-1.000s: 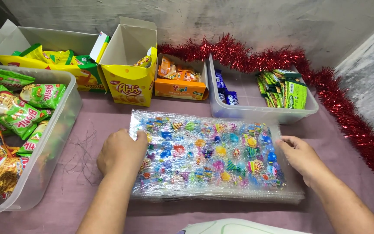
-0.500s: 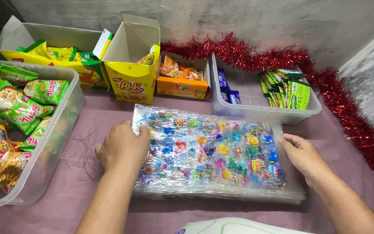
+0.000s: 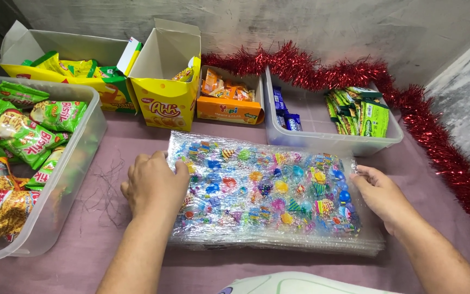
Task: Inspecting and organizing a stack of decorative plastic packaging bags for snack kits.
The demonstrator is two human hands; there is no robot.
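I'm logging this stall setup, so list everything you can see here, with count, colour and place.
Toy sheets: one stack, clear with multicoloured toys, centre.
Snack tub: one, clear, green and orange packets, left.
Wide box: one, yellow, back left.
Tall box: one, yellow, open, back centre.
Orange box: one, beside tall box.
Back tub: one, clear, blue and green packets, back right.
Tinsel: one strand, red, back and right edge.
Cloth: one, mauve, underneath.
Left hand: on stack's left end.
Right hand: at stack's right end.
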